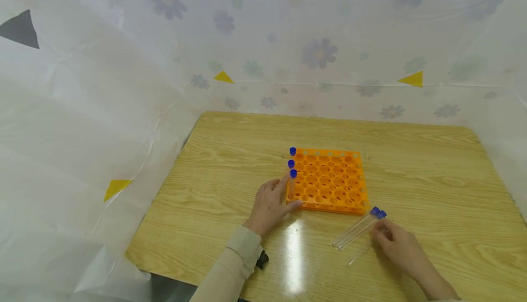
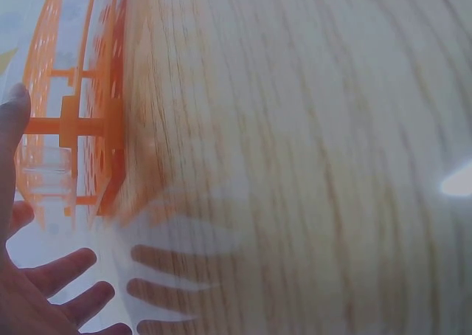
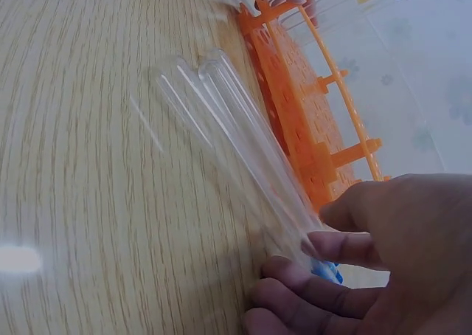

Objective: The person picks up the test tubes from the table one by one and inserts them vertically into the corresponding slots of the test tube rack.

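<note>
An orange test tube rack (image 1: 325,206) lies on the table, with three blue-capped test tubes (image 1: 293,174) upright along its left side. My left hand (image 1: 269,206) rests at the rack's front left corner. Its thumb touches the rack's front and the other fingers spread along the left side, as the left wrist view (image 2: 48,268) also shows. Two clear test tubes (image 1: 354,232) with blue caps lie slanted before the rack's front right corner. Beside them my right hand (image 1: 401,247) pinches another clear test tube (image 1: 357,256) near its upper end; the fingers hide its cap.
The wood-grain table (image 1: 197,201) has a bright reflection in front of the rack. A pale flower-patterned sheet (image 1: 263,55) hangs behind the table, and plain sheeting (image 1: 82,123) borders its left side. A small black object (image 1: 262,260) sits by my left cuff.
</note>
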Demonstrator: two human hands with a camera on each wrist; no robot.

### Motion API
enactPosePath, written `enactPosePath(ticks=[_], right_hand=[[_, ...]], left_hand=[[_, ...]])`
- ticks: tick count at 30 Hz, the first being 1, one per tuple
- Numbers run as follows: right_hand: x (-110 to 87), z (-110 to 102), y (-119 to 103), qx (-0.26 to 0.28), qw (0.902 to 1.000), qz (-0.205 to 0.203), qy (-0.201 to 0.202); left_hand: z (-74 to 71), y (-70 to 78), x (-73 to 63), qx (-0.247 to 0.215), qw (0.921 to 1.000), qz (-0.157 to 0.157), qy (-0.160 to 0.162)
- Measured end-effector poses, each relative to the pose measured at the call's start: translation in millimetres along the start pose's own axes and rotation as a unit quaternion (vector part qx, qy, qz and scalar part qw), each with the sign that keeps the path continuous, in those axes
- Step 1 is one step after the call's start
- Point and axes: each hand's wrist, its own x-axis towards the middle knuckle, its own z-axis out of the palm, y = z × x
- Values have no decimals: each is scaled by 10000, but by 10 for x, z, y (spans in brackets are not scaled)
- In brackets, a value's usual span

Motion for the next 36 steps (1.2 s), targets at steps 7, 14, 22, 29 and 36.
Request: enactPosePath(ticks=[7,14,22,29,36], right_hand=[[-33,0,30,202,9983,-53,539],[-35,-37,3,299,9948,-123,961],[-23,-67,-11,452,9894,-126,1371],[-24,-123,-43,1928,9768,-195,914],[14,-147,-68,2660,9570,-781,855]], left_hand=[[8,-7,-4,25,9999,76,75],[20,-20,11,44,9999,95,112],[23,-12,8,76,9999,69,74],[17,-1,10,107,9999,40,36],[14,-18,7,46,9999,-144,-40]])
